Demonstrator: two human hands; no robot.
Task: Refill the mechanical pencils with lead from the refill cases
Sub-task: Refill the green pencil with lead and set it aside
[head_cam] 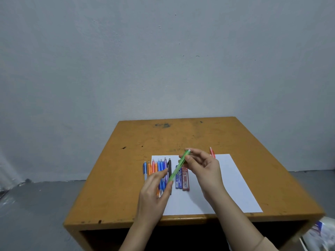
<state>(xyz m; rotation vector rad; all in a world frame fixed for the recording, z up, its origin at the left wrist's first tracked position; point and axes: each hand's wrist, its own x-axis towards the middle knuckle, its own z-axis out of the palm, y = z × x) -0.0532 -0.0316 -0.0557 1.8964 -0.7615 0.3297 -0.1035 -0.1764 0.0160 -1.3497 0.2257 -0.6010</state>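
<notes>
Two hands share a slim green translucent plastic mechanical pencil mid-frame: the left hand pinches its lower end, the right hand pinches the cap end. It looks light, stiff and slippery, so best gripped by the barrel.

The table is seen to be of wood, coated in a matt ochre finish that is scuffed and stained. The sheet of paper is smooth and matt. The green pencil is made of translucent plastic. The row of pencils and the refill cases are likewise of coloured plastic. The wall is painted matt.
</notes>
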